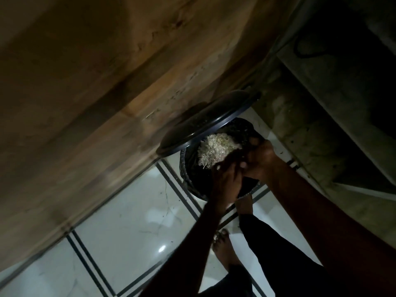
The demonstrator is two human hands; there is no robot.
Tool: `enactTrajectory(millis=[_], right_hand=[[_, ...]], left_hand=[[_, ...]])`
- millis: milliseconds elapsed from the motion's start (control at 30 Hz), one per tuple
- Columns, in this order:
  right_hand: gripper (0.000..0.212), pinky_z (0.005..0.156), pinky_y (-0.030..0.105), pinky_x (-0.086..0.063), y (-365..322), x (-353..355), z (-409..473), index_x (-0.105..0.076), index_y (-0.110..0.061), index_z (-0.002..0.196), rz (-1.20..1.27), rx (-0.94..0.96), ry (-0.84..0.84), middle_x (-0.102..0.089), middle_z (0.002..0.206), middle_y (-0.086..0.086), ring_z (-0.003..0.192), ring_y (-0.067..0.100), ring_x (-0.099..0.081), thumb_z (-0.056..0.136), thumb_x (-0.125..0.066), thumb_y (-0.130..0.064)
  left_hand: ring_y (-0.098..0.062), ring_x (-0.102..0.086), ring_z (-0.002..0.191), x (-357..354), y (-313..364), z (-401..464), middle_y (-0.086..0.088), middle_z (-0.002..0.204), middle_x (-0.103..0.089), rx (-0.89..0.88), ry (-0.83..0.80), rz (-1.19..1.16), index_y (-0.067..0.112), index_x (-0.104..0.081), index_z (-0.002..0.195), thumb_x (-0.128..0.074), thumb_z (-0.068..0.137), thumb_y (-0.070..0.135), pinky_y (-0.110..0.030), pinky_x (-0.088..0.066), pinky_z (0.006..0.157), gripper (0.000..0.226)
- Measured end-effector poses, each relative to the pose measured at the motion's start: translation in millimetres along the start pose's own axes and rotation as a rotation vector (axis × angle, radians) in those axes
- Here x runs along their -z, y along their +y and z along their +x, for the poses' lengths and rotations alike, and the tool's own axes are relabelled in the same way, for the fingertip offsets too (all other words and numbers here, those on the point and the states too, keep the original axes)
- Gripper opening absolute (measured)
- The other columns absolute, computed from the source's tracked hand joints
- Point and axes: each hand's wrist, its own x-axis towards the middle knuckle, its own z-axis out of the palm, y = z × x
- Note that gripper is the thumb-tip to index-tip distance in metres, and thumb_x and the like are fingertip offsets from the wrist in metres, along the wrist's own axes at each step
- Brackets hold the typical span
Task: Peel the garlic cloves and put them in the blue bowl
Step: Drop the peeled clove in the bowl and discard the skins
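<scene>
A heap of pale garlic peels (216, 148) lies at the mouth of a black lined bin (192, 179) whose lid (203, 123) stands raised. My left hand (225, 181) and my right hand (260, 159) are close together over the bin's near rim, right beside the peels. The light is dim and the fingers are dark and blurred, so I cannot tell whether they hold something under the peels. No blue bowl or peeled clove is in view.
The bin stands on a glossy white tiled floor (132, 221) against a brown wall (85, 93). One bare foot (244, 204) is at the bin's base, the other (222, 245) is behind it. A dark counter base (321, 136) rises at the right.
</scene>
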Motion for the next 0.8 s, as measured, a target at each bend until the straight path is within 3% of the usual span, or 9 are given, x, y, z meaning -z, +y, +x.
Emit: enactTrajectory(millis=[100, 200, 300, 433, 600, 800], right_hand=[[0.048, 0.109, 0.053, -0.037, -6, 3, -22, -0.050, 0.002, 0.136, 0.004, -0.100, -0.078, -0.052, 0.141, 0.023, 0.127, 0.041, -0.050, 0.104, -0.035, -0.030], [0.033, 0.096, 0.051, -0.047, -8, 10, -37, -0.051, 0.004, 0.129, -0.043, -0.025, -0.003, -0.060, 0.121, 0.024, 0.117, 0.043, -0.056, 0.105, -0.040, -0.016], [0.028, 0.094, 0.046, -0.052, -15, 7, -77, -0.059, 0.007, 0.116, -0.197, 0.060, 0.010, -0.064, 0.105, 0.021, 0.109, 0.039, -0.061, 0.106, -0.038, -0.009], [0.033, 0.074, 0.035, -0.059, -33, 11, -158, -0.067, 0.002, 0.106, -0.301, 0.248, 0.000, -0.070, 0.107, 0.023, 0.097, 0.035, -0.068, 0.104, -0.034, -0.004], [0.030, 0.065, 0.023, -0.058, -55, 37, -288, -0.070, -0.008, 0.098, -0.318, 0.429, -0.086, -0.075, 0.104, 0.016, 0.090, 0.024, -0.073, 0.103, -0.040, -0.007], [0.028, 0.087, 0.039, -0.058, -68, 103, -447, -0.073, -0.007, 0.106, -0.218, 0.666, -0.057, -0.077, 0.099, 0.013, 0.095, 0.028, -0.073, 0.104, -0.047, -0.017]], left_hand=[[-0.029, -0.051, 0.132, 20, -12, 18, -0.008, 0.137, -0.062, 0.158, 0.099, 0.119, 0.022, -0.059, 0.138, -0.041, 0.099, 0.051, -0.043, -0.035, 0.114, 0.052], [-0.018, -0.059, 0.123, 38, 23, 1, -0.001, 0.129, -0.068, 0.082, 0.237, -0.132, 0.021, -0.070, 0.125, -0.060, 0.098, 0.027, -0.022, -0.044, 0.100, 0.029], [-0.007, -0.061, 0.110, 61, 61, -35, 0.002, 0.122, -0.070, 0.051, 0.273, -0.337, 0.014, -0.072, 0.120, -0.061, 0.098, 0.014, -0.005, -0.044, 0.085, 0.024], [-0.002, -0.064, 0.104, 97, 119, -93, 0.009, 0.113, -0.072, -0.024, 0.311, -0.428, 0.016, -0.074, 0.115, -0.061, 0.099, 0.018, -0.021, -0.050, 0.092, 0.021], [-0.012, -0.069, 0.108, 135, 219, -185, 0.008, 0.111, -0.075, -0.117, 0.245, -0.624, 0.022, -0.075, 0.113, -0.060, 0.092, 0.036, -0.036, -0.055, 0.094, 0.029], [-0.023, -0.071, 0.106, 140, 338, -291, -0.007, 0.107, -0.076, -0.201, 0.056, -0.830, 0.009, -0.073, 0.112, -0.053, 0.101, 0.009, -0.033, -0.057, 0.091, 0.023]])
